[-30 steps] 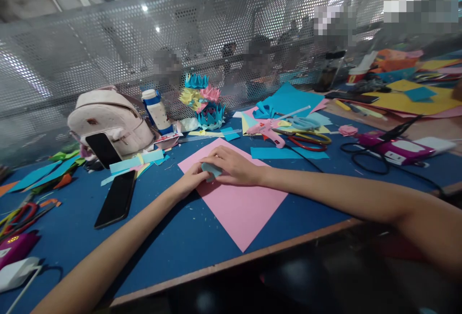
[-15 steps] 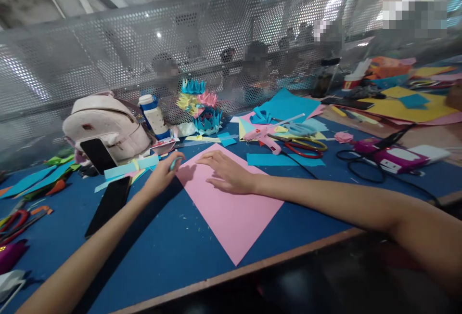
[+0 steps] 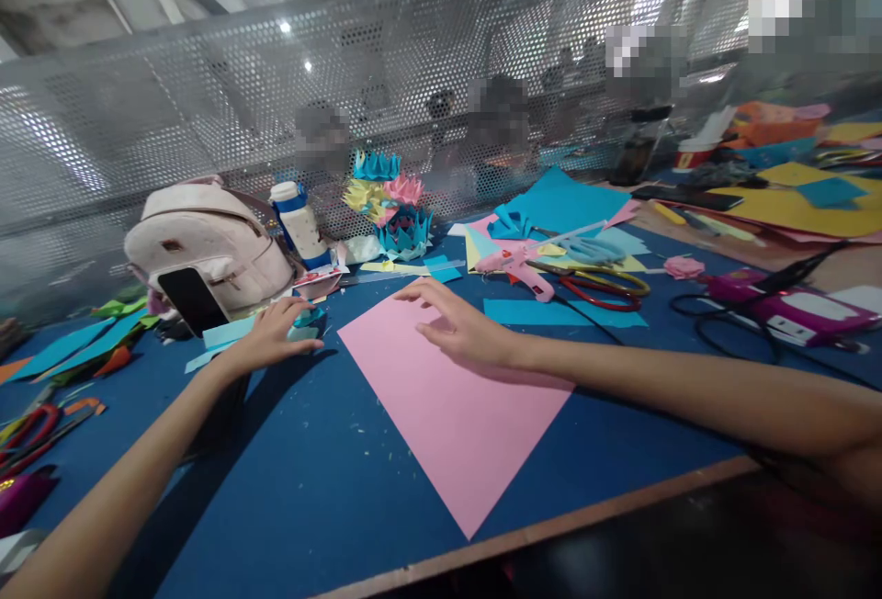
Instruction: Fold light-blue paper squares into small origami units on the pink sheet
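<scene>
A large pink sheet of paper (image 3: 455,434) lies flat on the blue tabletop, turned so one corner points toward me. My right hand (image 3: 461,323) is over its upper part, palm down, fingers loosely bent and apart; whether the fingertips press on the sheet I cannot tell. To the left of the sheet, my left hand (image 3: 279,337) has its fingers spread and holds nothing that I can see. Just behind its fingers is a small blue piece (image 3: 315,316), partly hidden. Light-blue paper strips (image 3: 227,333) lie beside that hand, and a dark phone beneath the wrist is mostly covered.
A pale backpack (image 3: 207,231) with a phone (image 3: 193,302) leaning on it stands at back left, near a bottle (image 3: 299,222) and folded paper flowers (image 3: 403,230). To the right lie a pink glue gun (image 3: 516,266), scissors (image 3: 606,287) and a purple power strip (image 3: 772,310).
My left hand has moved left off the pink sheet's edge, its fingers opening from around the small blue piece. My right hand stays over the sheet. The view has shifted slightly.
</scene>
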`<state>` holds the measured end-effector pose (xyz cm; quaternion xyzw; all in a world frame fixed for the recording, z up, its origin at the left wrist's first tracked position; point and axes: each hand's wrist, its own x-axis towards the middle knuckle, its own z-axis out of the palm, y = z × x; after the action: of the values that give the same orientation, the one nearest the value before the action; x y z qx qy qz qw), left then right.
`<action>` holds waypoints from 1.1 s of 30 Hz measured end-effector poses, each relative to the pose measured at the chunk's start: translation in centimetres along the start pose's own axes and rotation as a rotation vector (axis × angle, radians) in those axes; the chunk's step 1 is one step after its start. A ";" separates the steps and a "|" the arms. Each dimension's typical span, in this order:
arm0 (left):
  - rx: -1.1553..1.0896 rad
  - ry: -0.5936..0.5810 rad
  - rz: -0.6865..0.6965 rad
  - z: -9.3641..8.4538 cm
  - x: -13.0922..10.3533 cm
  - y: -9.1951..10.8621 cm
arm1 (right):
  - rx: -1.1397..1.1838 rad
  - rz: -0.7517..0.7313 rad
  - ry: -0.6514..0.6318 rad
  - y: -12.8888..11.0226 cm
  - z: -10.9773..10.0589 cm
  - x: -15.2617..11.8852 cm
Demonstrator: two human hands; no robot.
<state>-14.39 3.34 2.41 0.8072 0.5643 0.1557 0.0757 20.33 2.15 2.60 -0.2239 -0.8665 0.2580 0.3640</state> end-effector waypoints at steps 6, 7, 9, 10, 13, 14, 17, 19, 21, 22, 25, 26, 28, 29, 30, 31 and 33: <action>-0.339 -0.115 -0.091 0.6 3.3 3.3 | 0.221 0.335 -0.346 -0.7 -3.5 -1.6; -0.365 -0.147 -0.101 0.9 4.0 3.6 | 0.264 0.370 -0.419 -1.0 -3.8 -2.1; -0.408 -0.211 -0.122 1.4 5.2 4.2 | 0.316 0.399 -0.505 -1.4 -4.1 -3.1; -0.423 -0.241 -0.133 1.6 5.9 4.4 | 0.328 0.394 -0.526 -1.6 -4.2 -3.5; -0.440 -0.318 -0.145 2.1 7.5 5.0 | 0.300 0.374 -0.537 -1.8 -4.2 -4.3; -0.437 -0.332 -0.142 2.3 7.9 5.1 | 0.296 0.369 -0.533 -1.7 -4.3 -4.4; -0.419 -0.326 -0.125 2.8 8.7 5.3 | 0.328 0.366 -0.527 -1.5 -4.4 -4.5; -0.414 -0.298 -0.110 3.0 8.8 5.4 | 0.343 0.371 -0.526 -1.5 -4.4 -4.5; -0.429 -0.280 -0.089 2.9 8.3 5.7 | 0.343 0.369 -0.526 -1.5 -4.3 -4.4; -0.443 -0.281 -0.077 2.7 8.0 6.0 | 0.344 0.365 -0.534 -1.5 -4.2 -4.4; -0.492 -0.309 -0.028 2.0 6.6 6.9 | 0.316 0.366 -0.534 -1.6 -4.3 -4.1; -0.505 -0.314 -0.007 1.6 6.2 7.1 | 0.282 0.360 -0.497 -1.6 -4.5 -3.9; -0.525 -0.296 0.030 0.7 5.2 7.3 | 0.178 0.320 -0.346 -1.7 -5.3 -3.3; -0.531 -0.280 0.042 0.0 4.8 7.1 | 0.116 0.284 -0.262 -1.7 -5.8 -3.0; -0.537 -0.258 0.047 -0.7 4.3 6.9 | 0.055 0.243 -0.179 -1.6 -6.4 -2.6; -0.540 -0.244 0.046 -1.5 3.9 6.6 | 0.016 0.222 -0.114 -1.5 -6.8 -2.3; -0.562 -0.247 0.025 -3.0 3.1 5.9 | -0.014 0.211 -0.058 -1.2 -7.4 -1.7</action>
<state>-9.16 3.99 7.48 0.7744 0.4757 0.2071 0.3621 26.73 2.34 6.89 -0.3088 -0.8500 0.2953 0.3082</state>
